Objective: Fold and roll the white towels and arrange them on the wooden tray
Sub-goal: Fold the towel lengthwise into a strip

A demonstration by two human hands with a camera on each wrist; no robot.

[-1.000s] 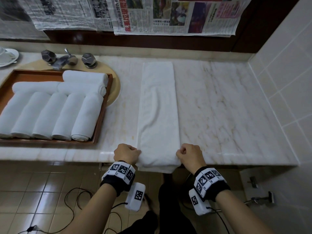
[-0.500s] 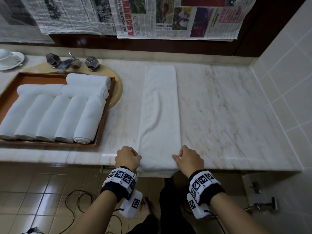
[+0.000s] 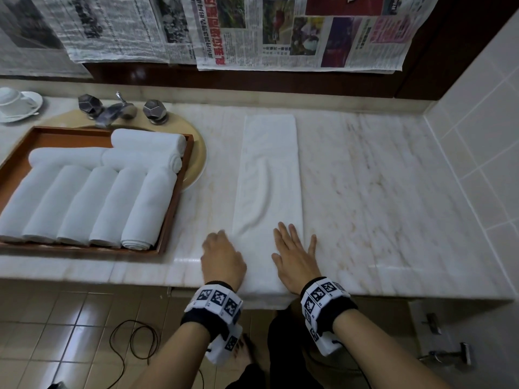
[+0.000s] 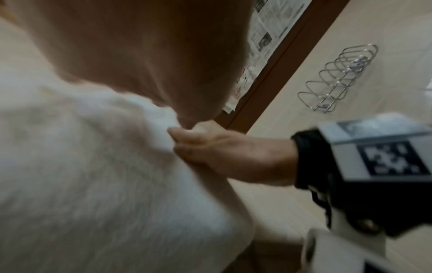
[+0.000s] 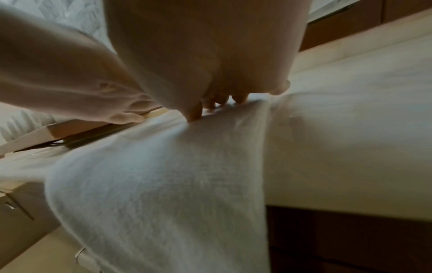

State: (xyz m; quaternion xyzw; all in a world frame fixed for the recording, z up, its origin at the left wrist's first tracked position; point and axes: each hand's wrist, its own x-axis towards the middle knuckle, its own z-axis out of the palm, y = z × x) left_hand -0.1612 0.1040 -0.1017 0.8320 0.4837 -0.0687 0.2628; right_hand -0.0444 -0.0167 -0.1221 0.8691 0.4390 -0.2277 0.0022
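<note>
1. A long folded white towel (image 3: 268,175) lies flat on the marble tabletop (image 3: 379,192), running from near the back wall to the front edge, where its near end hangs over the rim.
2. The right hand (image 3: 295,256) lies palm down on the near right part of the towel, fingers straight and spread, pressing the cloth flat and grasping nothing.
3. The left hand (image 3: 223,258) rests at the towel's near left edge. In the head view it is blurred; its fingers appear loosely bent on the tabletop and cloth, and I cannot tell whether they pinch the towel's edge.
4. In the right wrist view the straight fingertips (image 5: 195,112) press into the cloth, and the overhanging end drops below the tabletop's rim.
5. A lengthwise wrinkle runs down the middle of the towel, ahead of the hands.
6. To the left, well apart from the flat towel, the wooden tray (image 3: 171,217) holds rolled towels (image 3: 84,203): five side by side in front, with more rolls laid crosswise behind them.
7. The tray sits over a round beige basin (image 3: 198,164), beside a metal faucet (image 3: 118,109).
8. A white cup and saucer (image 3: 16,103) stand at the far left.
9. Newspapers (image 3: 295,32) hang on the wall behind.
</note>
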